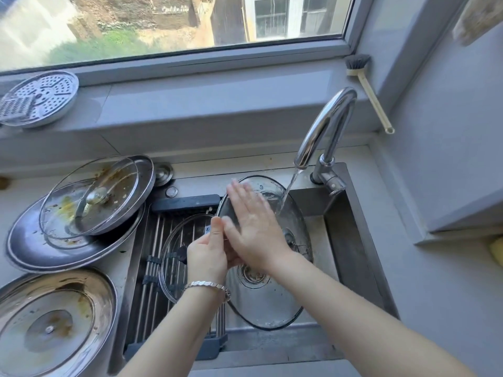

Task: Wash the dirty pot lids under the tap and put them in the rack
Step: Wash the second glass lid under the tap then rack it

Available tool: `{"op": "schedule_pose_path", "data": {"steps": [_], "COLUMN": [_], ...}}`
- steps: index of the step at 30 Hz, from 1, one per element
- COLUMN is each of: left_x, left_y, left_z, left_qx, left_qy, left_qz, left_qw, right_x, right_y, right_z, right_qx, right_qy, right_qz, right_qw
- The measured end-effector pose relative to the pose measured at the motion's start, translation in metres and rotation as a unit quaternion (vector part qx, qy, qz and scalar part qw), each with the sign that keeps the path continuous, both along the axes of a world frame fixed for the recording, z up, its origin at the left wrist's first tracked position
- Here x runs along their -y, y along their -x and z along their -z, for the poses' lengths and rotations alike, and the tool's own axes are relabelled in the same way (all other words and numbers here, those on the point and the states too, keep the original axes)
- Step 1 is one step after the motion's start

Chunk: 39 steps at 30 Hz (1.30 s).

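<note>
Left hand (208, 253) grips, right hand (253, 227) presses one lid (261, 303).

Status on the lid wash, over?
Left hand grips lid rim, right hand flat on glass. Lid under running tap. Second lid in rack, dirty lids stacked on counter. Nothing blocking.

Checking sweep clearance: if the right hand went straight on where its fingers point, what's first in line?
Right hand lies flat on the glass lid, fingers aimed up-left. Past the lid's rim, likely the sink's back ledge, then the wall; depth unclear.
</note>
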<state>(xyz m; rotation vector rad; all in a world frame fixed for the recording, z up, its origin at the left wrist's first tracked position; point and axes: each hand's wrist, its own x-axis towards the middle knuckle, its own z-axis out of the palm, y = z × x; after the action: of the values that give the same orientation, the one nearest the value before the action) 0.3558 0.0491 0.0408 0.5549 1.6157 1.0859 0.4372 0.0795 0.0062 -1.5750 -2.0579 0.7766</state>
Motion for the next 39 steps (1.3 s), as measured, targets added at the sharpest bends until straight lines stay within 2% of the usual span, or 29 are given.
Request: {"op": "schedule_pose_path", "data": {"steps": [3, 4, 7, 8, 10, 12, 13, 15, 18, 20, 25, 27, 29, 31, 35, 39], "left_x": [0.003, 0.004, 0.002, 0.001, 0.003, 0.007, 0.008, 0.008, 0.003, 0.0, -0.002, -0.001, 0.0, -0.002, -0.002, -0.003], "left_y": [-0.002, -0.002, -0.001, 0.0, 0.002, 0.005, 0.008, 0.016, 0.027, 0.029, 0.021, 0.018, 0.017, 0.019, 0.021, 0.014], "left_z": [-0.004, -0.004, -0.002, -0.002, -0.004, -0.004, -0.004, -0.002, 0.003, 0.008, 0.019, 0.022, 0.022, 0.022, 0.022, 0.025], "left_qx": [0.031, 0.026, 0.006, 0.01, 0.027, 0.037, 0.04, 0.059, 0.109, 0.132, 0.152, 0.158, 0.161, 0.16, 0.155, 0.161], "left_qy": [-0.01, -0.011, -0.007, -0.007, -0.013, -0.021, -0.023, -0.019, -0.015, -0.016, -0.01, -0.012, -0.018, -0.017, -0.01, -0.017], "left_qz": [0.012, 0.012, 0.006, 0.003, -0.005, -0.017, -0.029, -0.071, -0.133, -0.16, -0.187, -0.196, -0.208, -0.215, -0.216, -0.222], "left_qw": [0.999, 1.0, 1.0, 1.0, 1.0, 0.999, 0.999, 0.996, 0.985, 0.978, 0.97, 0.968, 0.965, 0.963, 0.964, 0.961], "right_x": [-0.031, -0.031, -0.011, -0.01, -0.028, -0.048, -0.05, -0.036, 0.007, 0.03, 0.051, 0.039, 0.029, 0.031, 0.05, 0.067], "right_y": [-0.017, -0.014, 0.009, 0.008, -0.008, -0.035, -0.05, -0.07, -0.08, -0.071, -0.037, -0.042, -0.05, -0.051, -0.052, -0.049], "right_z": [0.003, 0.001, -0.011, -0.01, 0.005, 0.025, 0.036, 0.055, 0.069, 0.069, 0.046, 0.047, 0.049, 0.048, 0.04, 0.037], "right_qx": [-0.027, -0.026, -0.006, -0.005, -0.001, -0.025, -0.044, -0.08, -0.121, -0.086, 0.019, 0.016, -0.007, 0.012, 0.05, 0.061], "right_qy": [0.143, 0.145, 0.03, 0.021, 0.071, 0.182, 0.229, 0.261, 0.205, 0.147, 0.073, 0.098, 0.166, 0.186, 0.156, 0.039], "right_qz": [0.162, 0.166, 0.036, 0.011, 0.05, 0.135, 0.153, 0.146, 0.146, 0.146, 0.027, 0.072, 0.151, 0.165, 0.095, -0.077], "right_qw": [0.976, 0.975, 0.999, 1.0, 0.996, 0.974, 0.96, 0.951, 0.96, 0.975, 0.997, 0.992, 0.974, 0.969, 0.982, 0.994]}}
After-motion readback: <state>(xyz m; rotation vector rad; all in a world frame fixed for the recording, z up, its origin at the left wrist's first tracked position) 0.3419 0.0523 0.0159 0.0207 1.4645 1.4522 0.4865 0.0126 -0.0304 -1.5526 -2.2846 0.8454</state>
